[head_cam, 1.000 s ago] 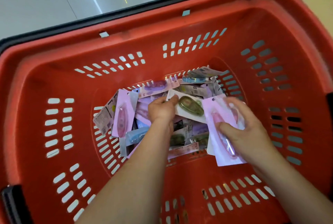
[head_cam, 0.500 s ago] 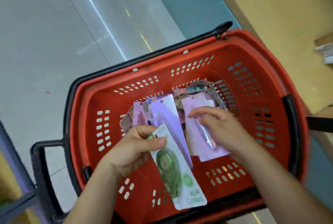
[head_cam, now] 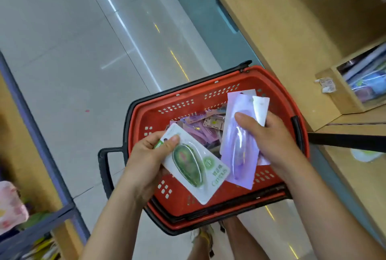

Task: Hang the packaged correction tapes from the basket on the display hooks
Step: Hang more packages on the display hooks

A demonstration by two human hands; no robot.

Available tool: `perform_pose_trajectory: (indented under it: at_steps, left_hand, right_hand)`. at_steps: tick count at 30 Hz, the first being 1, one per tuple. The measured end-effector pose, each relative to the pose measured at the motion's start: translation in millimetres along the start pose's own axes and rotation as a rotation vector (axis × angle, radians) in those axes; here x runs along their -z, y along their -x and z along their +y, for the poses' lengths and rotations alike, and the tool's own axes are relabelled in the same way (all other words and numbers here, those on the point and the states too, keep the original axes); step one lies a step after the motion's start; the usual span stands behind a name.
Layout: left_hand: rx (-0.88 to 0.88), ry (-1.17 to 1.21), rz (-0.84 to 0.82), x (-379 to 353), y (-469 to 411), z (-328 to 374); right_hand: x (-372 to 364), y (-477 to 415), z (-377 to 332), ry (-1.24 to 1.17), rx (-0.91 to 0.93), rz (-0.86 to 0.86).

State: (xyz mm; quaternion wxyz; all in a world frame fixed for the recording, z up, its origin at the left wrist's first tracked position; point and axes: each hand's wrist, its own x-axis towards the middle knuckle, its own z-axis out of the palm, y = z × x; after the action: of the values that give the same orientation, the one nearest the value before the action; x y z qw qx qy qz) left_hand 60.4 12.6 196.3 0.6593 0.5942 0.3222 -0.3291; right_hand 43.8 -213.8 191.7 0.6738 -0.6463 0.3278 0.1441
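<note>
A red shopping basket (head_cam: 277,92) stands on the floor below me, with several packaged correction tapes (head_cam: 206,126) piled in its bottom. My left hand (head_cam: 146,155) pinches the top of a white card holding a green correction tape (head_cam: 192,165), thumb on its front. My right hand (head_cam: 269,136) grips a small stack of purple correction tape packs (head_cam: 240,149), thumb across the clear blister. Both hands are above the basket's near half. No display hooks are visible.
A wooden shelf unit (head_cam: 292,40) runs along the right, with a box of blurred goods (head_cam: 363,84) on it. The basket's black handle (head_cam: 104,167) sticks out to the left. A blue-framed shelf (head_cam: 41,155) with goods stands at the left. Grey floor lies beyond.
Both hands have lifted out of the basket with their packs. The view has pulled back and up, so the basket looks smaller and the right-hand shelf has come into sight.
</note>
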Motion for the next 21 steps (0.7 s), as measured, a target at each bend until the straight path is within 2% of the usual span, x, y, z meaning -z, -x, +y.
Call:
perform_pose_trajectory:
  at_steps: [2, 4, 7, 10, 16, 18, 21]
  left_hand:
    - [-0.117, -0.1, 0.166, 5, 12, 11]
    - [-0.247, -0.222, 0.249, 5, 22, 25]
    - [-0.403, -0.303, 0.202, -12, 47, 54]
    - [-0.477, -0.317, 0.138, -39, 76, 87]
    - [-0.445, -0.223, 0.161, -76, 136, 132]
    - [-0.4, -0.083, 0.11, -85, 158, 145]
    - [-0.301, 0.267, -0.062, -97, 196, 159]
  right_hand:
    - [11, 16, -22, 0.018, 0.048, -0.024]
    - [17, 35, -45, 0.02, 0.051, -0.071]
    - [18, 62, -73, -0.013, -0.003, -0.154]
    - [12, 89, -93, -0.063, -0.049, -0.214]
    - [14, 140, -142, -0.265, -0.026, -0.196]
    - [19, 154, -157, -0.295, 0.022, -0.146]
    - [18, 175, -178, -0.358, 0.113, -0.046]
